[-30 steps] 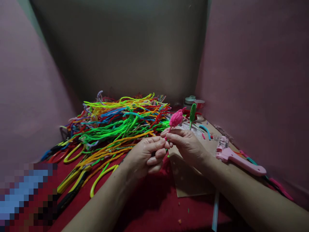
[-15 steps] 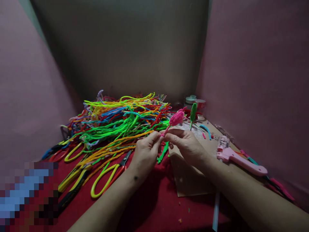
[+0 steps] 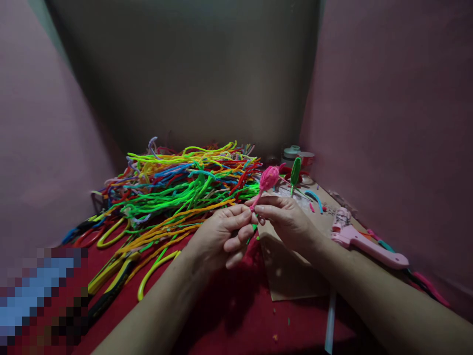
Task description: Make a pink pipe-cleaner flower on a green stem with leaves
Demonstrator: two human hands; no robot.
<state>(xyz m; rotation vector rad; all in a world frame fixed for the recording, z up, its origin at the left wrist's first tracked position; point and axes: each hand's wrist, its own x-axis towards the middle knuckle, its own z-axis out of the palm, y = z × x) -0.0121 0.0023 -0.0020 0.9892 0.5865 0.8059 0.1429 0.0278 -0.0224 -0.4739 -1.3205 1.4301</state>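
Observation:
A fuzzy pink pipe-cleaner flower [image 3: 269, 178] points up and to the right, its twisted stem held at the lower end. My left hand [image 3: 228, 230] pinches the stem's bottom between thumb and forefinger, its other fingers loosely curled. Just to the right, my right hand [image 3: 284, 217] grips the same stem with thumb and forefinger, the fingertips of both hands almost touching. Behind my right hand stands a green pipe-cleaner leaf [image 3: 295, 172]. Another green piece below the fingers is mostly hidden by my left hand.
A large heap of coloured pipe cleaners [image 3: 185, 187] fills the back left. Yellow-handled scissors [image 3: 146, 276] and yellow-black pliers [image 3: 114, 276] lie at left on the red cloth [image 3: 236, 315]. A pink glue gun [image 3: 369, 246] rests right of a cardboard sheet [image 3: 284, 276].
My left hand has rolled over, so its lower fingers now show beneath the stem. The pink flower has turned slightly more upright and shifted a little left.

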